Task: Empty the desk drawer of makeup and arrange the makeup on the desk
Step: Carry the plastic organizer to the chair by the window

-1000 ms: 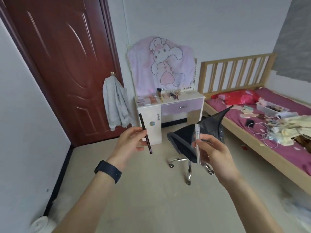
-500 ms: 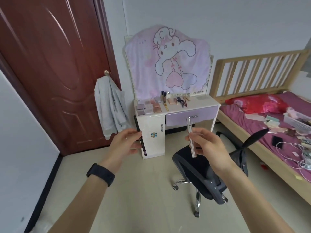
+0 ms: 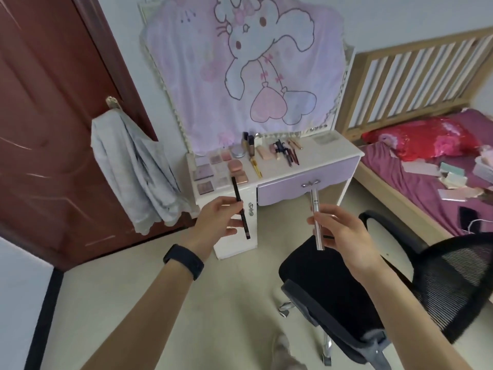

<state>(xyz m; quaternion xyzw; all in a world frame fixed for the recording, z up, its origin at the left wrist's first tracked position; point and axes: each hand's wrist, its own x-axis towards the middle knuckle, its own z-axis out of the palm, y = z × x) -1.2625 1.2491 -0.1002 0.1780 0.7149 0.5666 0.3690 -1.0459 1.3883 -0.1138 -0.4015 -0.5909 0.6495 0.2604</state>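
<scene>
Black office chair (image 3: 314, 279) near bed (image 3: 416, 182); grey garment (image 3: 133, 169) hangs on brown door (image 3: 40, 102); bunny cloth (image 3: 240, 62) against wall.

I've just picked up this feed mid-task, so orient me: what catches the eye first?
The left hand pinches a black makeup pencil and the right hand holds a silver makeup tube, both raised before the white desk. Behind, a big pink rabbit cloth hangs above it, palettes lie on top, and its purple drawer is shut.
</scene>
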